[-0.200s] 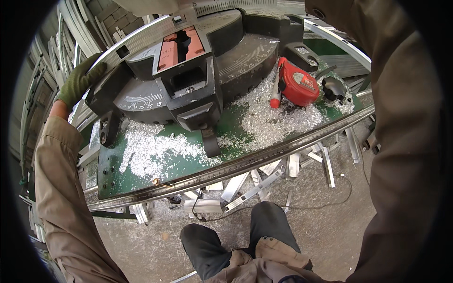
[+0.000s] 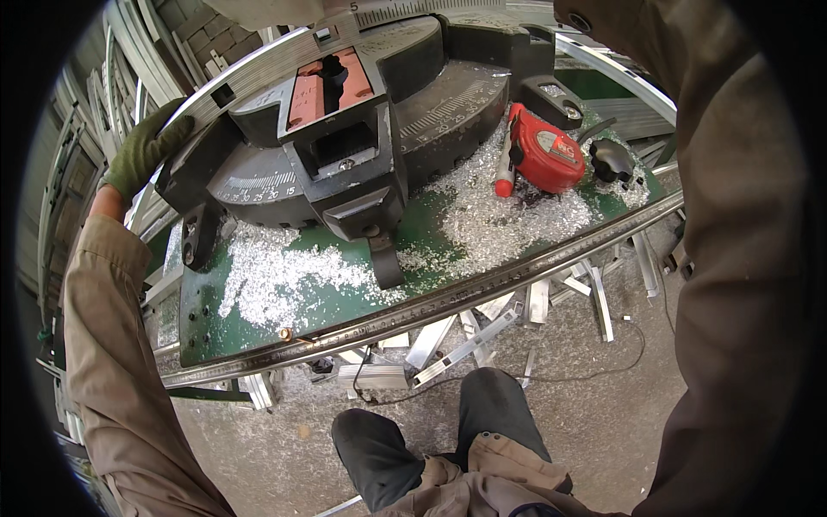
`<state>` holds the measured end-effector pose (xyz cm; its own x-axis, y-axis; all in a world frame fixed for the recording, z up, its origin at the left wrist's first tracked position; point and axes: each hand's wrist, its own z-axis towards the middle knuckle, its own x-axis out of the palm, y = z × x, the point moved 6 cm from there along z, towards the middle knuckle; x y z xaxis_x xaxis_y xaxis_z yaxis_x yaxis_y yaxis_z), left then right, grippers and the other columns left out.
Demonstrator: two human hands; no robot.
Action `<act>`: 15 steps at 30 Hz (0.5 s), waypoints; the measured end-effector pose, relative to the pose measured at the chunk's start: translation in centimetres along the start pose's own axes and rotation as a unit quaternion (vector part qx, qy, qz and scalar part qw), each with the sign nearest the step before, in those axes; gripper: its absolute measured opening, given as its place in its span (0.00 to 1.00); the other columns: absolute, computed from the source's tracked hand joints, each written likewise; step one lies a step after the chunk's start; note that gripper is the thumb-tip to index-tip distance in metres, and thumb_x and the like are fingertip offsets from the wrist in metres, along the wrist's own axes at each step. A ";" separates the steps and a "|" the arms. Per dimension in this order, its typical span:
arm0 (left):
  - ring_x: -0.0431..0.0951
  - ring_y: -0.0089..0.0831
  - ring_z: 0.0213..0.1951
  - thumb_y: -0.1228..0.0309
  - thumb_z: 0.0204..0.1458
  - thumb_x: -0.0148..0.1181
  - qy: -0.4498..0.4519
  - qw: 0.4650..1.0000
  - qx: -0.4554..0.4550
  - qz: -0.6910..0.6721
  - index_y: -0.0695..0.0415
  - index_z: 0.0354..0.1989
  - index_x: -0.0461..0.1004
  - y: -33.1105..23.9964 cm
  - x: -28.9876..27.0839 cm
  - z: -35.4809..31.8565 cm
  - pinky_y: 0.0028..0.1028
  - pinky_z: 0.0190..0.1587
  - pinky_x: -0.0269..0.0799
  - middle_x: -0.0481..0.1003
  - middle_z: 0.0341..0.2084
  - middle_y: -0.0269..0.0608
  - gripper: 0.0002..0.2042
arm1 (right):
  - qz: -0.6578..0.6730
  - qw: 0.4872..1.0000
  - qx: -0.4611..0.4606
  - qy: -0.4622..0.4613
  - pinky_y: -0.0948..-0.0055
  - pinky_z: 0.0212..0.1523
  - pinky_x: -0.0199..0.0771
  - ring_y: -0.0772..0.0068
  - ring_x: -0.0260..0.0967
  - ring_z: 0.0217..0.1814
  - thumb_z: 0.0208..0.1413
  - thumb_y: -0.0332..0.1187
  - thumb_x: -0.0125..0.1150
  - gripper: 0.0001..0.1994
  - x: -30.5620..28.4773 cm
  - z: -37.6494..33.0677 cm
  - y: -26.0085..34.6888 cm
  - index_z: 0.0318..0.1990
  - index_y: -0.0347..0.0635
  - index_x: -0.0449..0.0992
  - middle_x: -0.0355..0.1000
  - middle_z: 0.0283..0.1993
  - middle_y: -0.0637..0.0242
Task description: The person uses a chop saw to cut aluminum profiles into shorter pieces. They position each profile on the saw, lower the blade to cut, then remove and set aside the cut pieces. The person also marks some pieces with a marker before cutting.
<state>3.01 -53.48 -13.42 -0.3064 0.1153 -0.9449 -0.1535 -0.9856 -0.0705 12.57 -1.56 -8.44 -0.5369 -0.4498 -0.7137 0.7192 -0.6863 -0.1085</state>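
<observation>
one left hand [image 2: 148, 148] pinching metal profile [image 2: 263, 69] at ten o'clock; holes [image 2: 224, 95] showing done, rest unclear; right hand hiding, can't tell grip

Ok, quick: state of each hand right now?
Left hand: closed, holding the silver bar.
Right hand: out of view, only its sleeve shows; state cannot be told.

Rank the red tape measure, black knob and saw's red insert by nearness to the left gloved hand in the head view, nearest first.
1. Red insert: right of the left hand, near the top.
2. Red tape measure: farther right, among shavings.
3. Black knob: right of the tape measure.
</observation>
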 end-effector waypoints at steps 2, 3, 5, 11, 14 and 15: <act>0.82 0.53 0.76 0.27 0.74 0.62 -0.001 1.000 0.000 -0.001 0.62 0.84 0.76 -0.2 0.1 0.0 0.43 0.80 0.73 0.85 0.72 0.61 0.49 | -0.002 1.000 -0.001 -0.001 0.69 0.49 0.87 0.73 0.84 0.50 0.63 0.28 0.86 0.25 -0.2 0.3 -0.1 0.66 0.32 0.87 0.87 0.50 0.69; 0.82 0.54 0.76 0.26 0.73 0.62 -0.001 1.000 0.000 0.000 0.62 0.84 0.76 -0.3 0.1 0.0 0.44 0.80 0.73 0.84 0.73 0.62 0.50 | -0.005 1.000 -0.002 -0.001 0.70 0.50 0.87 0.73 0.84 0.50 0.63 0.28 0.86 0.25 -0.4 0.5 -0.1 0.66 0.32 0.87 0.87 0.50 0.70; 0.81 0.56 0.77 0.24 0.72 0.62 -0.009 1.000 0.007 0.004 0.61 0.85 0.75 -0.7 0.1 -0.1 0.45 0.81 0.72 0.83 0.74 0.62 0.52 | -0.006 1.000 -0.005 -0.004 0.70 0.50 0.86 0.73 0.84 0.50 0.63 0.28 0.86 0.25 -0.9 1.2 -0.1 0.66 0.32 0.87 0.87 0.50 0.70; 0.79 0.60 0.79 0.25 0.71 0.62 -0.010 0.999 -0.010 0.044 0.61 0.85 0.74 -1.4 -0.3 -0.6 0.48 0.82 0.70 0.79 0.78 0.66 0.52 | -0.017 0.999 -0.037 0.003 0.71 0.50 0.85 0.74 0.84 0.49 0.62 0.27 0.86 0.25 -4.5 8.3 1.2 0.66 0.32 0.87 0.87 0.49 0.70; 0.81 0.66 0.75 0.24 0.71 0.61 -0.009 0.999 -0.004 0.043 0.59 0.85 0.75 -2.3 -0.6 -0.6 0.52 0.78 0.75 0.82 0.73 0.69 0.51 | -0.020 0.999 -0.039 0.018 0.71 0.51 0.85 0.74 0.84 0.49 0.62 0.27 0.86 0.25 -6.7 13.9 1.3 0.66 0.31 0.87 0.87 0.49 0.70; 0.81 0.65 0.75 0.24 0.71 0.62 -0.009 0.999 -0.009 0.047 0.58 0.86 0.73 -2.4 -0.7 -0.8 0.52 0.76 0.77 0.82 0.72 0.68 0.51 | -0.020 0.999 -0.039 0.024 0.71 0.51 0.85 0.74 0.84 0.49 0.62 0.27 0.86 0.25 -7.4 15.9 1.1 0.66 0.31 0.87 0.87 0.49 0.70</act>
<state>4.32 -51.24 -12.82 -0.3350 0.0235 -0.9419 -0.1061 -0.9943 0.0129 10.33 -8.10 7.70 -0.5451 -0.3945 -0.7398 0.7309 -0.6559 -0.1888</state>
